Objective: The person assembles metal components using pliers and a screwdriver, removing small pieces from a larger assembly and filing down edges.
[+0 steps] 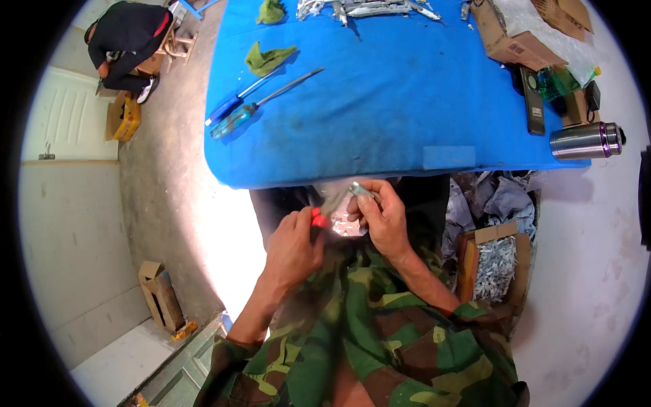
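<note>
Just in front of the blue-covered table's near edge, my left hand (293,245) is closed round a red-handled tool (319,218). Motion smears the tool's far end, so its exact kind does not show. Beside it my right hand (386,218) pinches a small silvery metal piece (359,190) between thumb and fingers. The tool's blurred end points toward this piece; whether they touch I cannot tell. Below and between both hands lies a pale, shiny patch with small bits (348,222), partly covered by my fingers.
On the blue cloth (380,95) lie two screwdrivers (234,121), green rags (264,60) and several metal parts (369,9). A steel flask (584,141), a phone (533,102) and an open carton (508,41) are at right. A box of metal scraps (496,268) stands below. Far left, a person (129,41) sits bent over.
</note>
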### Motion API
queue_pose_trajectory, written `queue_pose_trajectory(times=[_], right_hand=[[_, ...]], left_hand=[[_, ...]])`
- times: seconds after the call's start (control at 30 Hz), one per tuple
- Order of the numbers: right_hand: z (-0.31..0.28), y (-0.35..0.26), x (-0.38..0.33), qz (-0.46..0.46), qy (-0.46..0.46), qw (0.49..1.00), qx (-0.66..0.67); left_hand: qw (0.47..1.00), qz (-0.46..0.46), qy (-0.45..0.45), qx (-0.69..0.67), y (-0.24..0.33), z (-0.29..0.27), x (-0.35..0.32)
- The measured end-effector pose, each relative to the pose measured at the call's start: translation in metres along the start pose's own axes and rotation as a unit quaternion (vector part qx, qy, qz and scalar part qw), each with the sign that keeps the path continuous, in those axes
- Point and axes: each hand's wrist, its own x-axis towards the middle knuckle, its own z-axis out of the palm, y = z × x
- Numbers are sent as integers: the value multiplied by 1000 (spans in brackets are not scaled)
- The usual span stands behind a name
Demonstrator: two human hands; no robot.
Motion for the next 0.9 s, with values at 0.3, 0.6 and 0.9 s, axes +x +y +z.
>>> queue_pose_trajectory(times=[0.3,0.6,0.9], right_hand=[[-4,-2,8,12,29,999,20],[-2,13,12,17,121,990,71],[7,5,14,-7,171,985,39]], left_hand=[[985,86,148,-18,15,-11,15],[982,36,169,-76,28,-33,20],[996,58,60,-31,28,-7,34]])
